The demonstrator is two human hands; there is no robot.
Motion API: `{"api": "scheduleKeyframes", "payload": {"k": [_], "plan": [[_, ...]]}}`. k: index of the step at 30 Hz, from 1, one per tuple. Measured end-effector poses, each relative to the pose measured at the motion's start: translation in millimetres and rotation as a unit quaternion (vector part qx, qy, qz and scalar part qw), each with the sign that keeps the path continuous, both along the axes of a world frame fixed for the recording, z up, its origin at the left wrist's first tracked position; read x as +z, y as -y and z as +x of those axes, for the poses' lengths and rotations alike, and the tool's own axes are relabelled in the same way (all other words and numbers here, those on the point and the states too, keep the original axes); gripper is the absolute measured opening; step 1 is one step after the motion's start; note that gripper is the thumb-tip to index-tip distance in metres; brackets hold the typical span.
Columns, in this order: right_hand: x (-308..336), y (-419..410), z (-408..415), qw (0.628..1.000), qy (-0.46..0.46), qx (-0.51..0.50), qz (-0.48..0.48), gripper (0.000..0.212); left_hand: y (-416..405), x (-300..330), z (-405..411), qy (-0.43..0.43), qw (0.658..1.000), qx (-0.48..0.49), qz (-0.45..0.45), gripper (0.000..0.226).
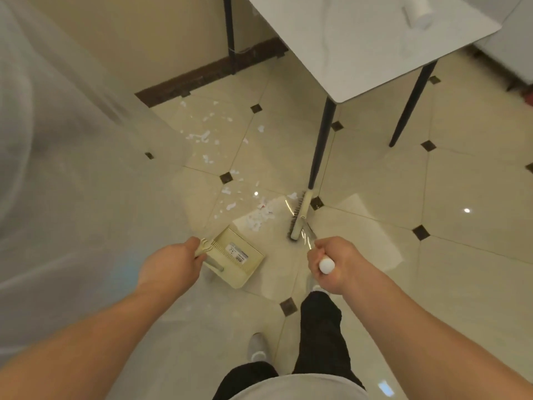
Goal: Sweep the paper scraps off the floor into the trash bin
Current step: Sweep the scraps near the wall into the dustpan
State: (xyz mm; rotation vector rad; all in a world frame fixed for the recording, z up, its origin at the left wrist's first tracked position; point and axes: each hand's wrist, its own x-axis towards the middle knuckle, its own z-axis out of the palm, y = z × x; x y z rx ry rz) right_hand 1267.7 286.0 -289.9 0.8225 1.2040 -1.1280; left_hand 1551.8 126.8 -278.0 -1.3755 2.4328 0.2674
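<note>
glossy tile floor [375, 183], paper scraps [202, 137] still strewn mid-frame; left hand [170, 264] grip closed on dustpan [239, 255], right hand [331, 261] grip closed on broom [298, 217], pan empty, sweeping barely begun

I see bare forearms, a pale grey shirt [288, 388], black trousers [321, 333] and light grey shoes [256, 346].

white table [360, 39] | black legs [321, 145] | white roll [419, 10] on top
</note>
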Motion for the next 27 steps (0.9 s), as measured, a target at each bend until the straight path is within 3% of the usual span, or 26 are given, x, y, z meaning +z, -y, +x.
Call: {"api": "scheduleKeyframes", "payload": {"k": [5, 11, 18, 22, 27], "plan": [[8, 33, -45, 0.985, -0.1, 0.123, 0.062, 0.024, 5, 4, -41, 0.0, 0.998, 0.055, 0.007, 0.033], [-9, 81, -84, 0.966, -0.084, 0.228, 0.085, 0.02, 11, -7, -91, 0.014, 0.996, 0.088, 0.016, 0.034], [9, 129, -70, 0.953, -0.037, 0.298, 0.049, 0.015, 10, -9, -106, 0.014, 0.991, 0.132, 0.025, 0.035], [31, 155, -52, 0.947, -0.072, 0.31, 0.042, 0.019, 20, -8, -105, 0.02, 0.987, 0.153, 0.034, 0.033], [33, 201, -42, 0.904, -0.164, 0.395, 0.025, 0.019, 36, -7, -97, 0.014, 0.982, 0.183, 0.041, 0.033]]}}
